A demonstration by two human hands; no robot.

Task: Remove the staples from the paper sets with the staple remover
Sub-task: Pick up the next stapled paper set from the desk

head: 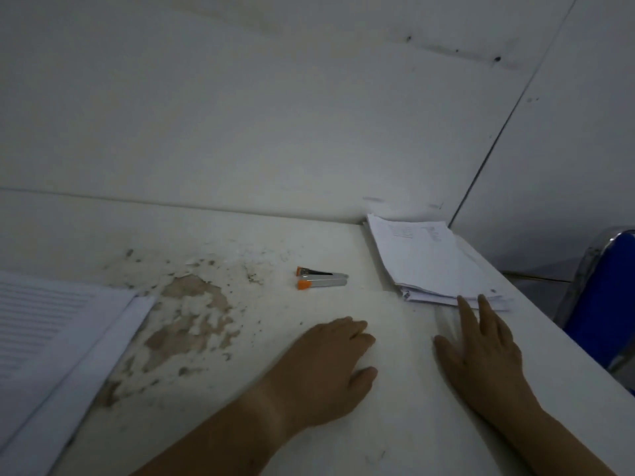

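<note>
Resting flat on the white table (405, 424), the left hand (330, 365) has relaxed fingers and holds nothing. The right hand (481, 355) also holds nothing; its straight fingertips (462, 304) reach the near edge of the paper stack (433, 259), which lies along the table's right edge. The staple remover (321, 278) lies beyond the left fingers, apart from them, with bare tabletop between. More printed sheets (51, 338) lie far to their left.

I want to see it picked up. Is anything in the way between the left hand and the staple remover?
No, nothing visible. Just bare table between the left hand and the staple remover.
</note>
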